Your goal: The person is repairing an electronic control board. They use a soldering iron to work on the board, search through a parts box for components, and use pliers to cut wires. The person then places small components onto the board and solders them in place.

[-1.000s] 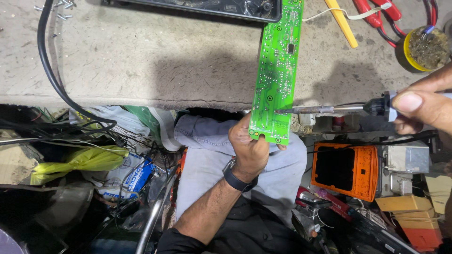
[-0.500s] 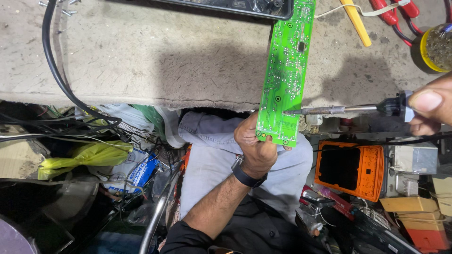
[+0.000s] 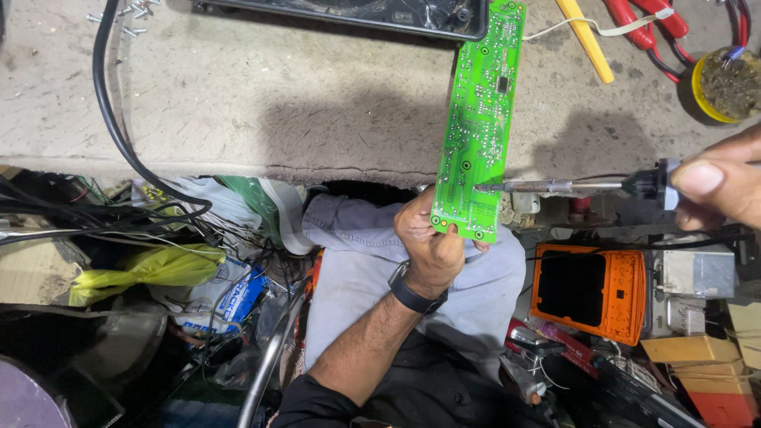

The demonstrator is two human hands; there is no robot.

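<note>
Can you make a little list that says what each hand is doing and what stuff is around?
left hand: grips the bottom end of a long green circuit board
right hand: holds a soldering iron
iron tip: touching the lower part of the board
wrist: black watch
surface: grey worktop
nearby: orange case, yellow-rimmed tin, black cable

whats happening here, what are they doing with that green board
A person seated at a rough concrete bench holds a long green circuit board by its lower end in the left hand. The right hand holds a soldering iron, with its tip touching the board's lower part. Nearby on the bench sit a yellow tin, red-handled pliers and a black cable. An orange case lies below the bench among the clutter.
</note>
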